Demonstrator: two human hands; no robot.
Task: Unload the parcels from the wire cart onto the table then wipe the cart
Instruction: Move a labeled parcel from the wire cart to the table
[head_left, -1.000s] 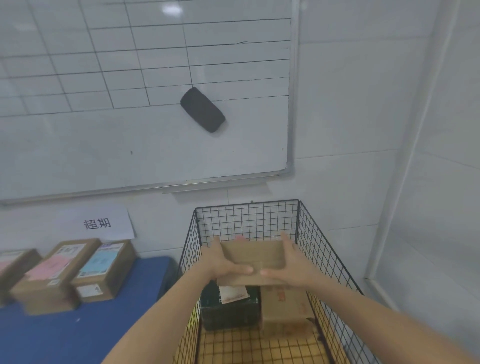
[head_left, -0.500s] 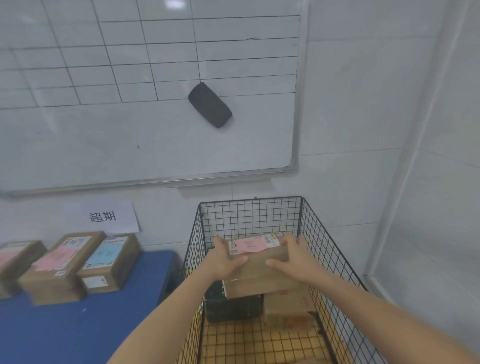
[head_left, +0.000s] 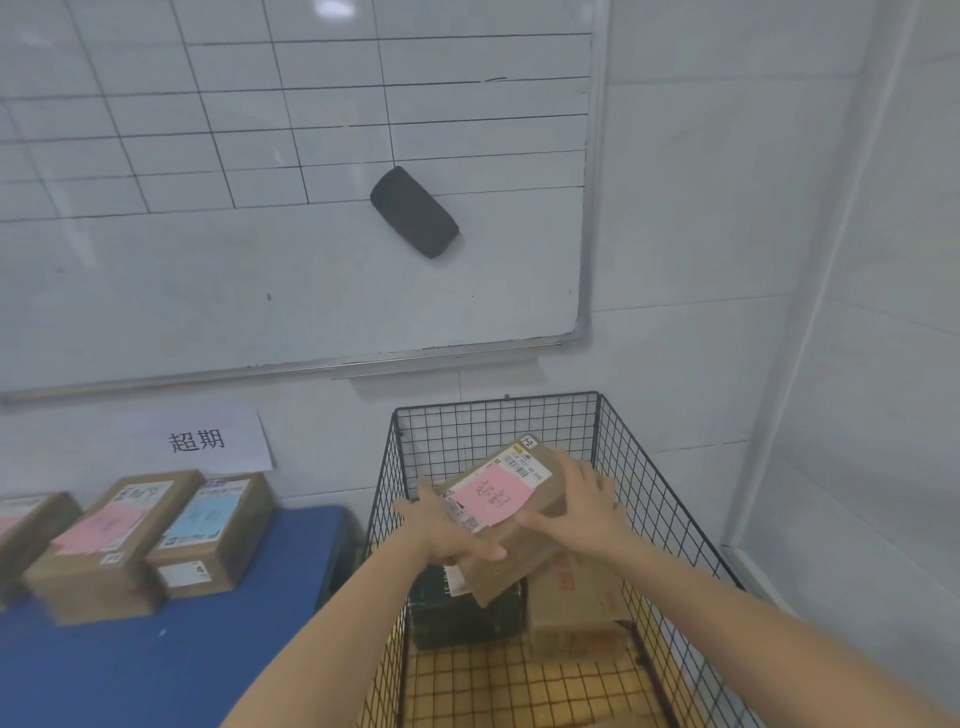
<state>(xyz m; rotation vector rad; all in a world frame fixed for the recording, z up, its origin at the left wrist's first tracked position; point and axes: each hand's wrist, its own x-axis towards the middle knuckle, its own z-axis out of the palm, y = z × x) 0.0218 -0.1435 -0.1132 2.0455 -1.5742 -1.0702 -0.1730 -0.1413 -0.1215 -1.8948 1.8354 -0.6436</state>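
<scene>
A brown cardboard parcel with a pink label is held tilted above the black wire cart. My left hand grips its near left edge and my right hand presses on its right side. Below it in the cart lie a dark parcel and a brown parcel with red print. The blue table stands left of the cart. On the table sit a pink-labelled parcel, a blue-labelled parcel and part of a third parcel at the left edge.
A whiteboard with a black eraser hangs on the tiled wall behind. A paper sign is stuck to the wall above the table. The cart floor shows yellowish board. A white wall corner stands right of the cart.
Both hands have lifted the parcel up out of the cart and turned it, so its pink label now faces up; it has tilted and shifted slightly left.
</scene>
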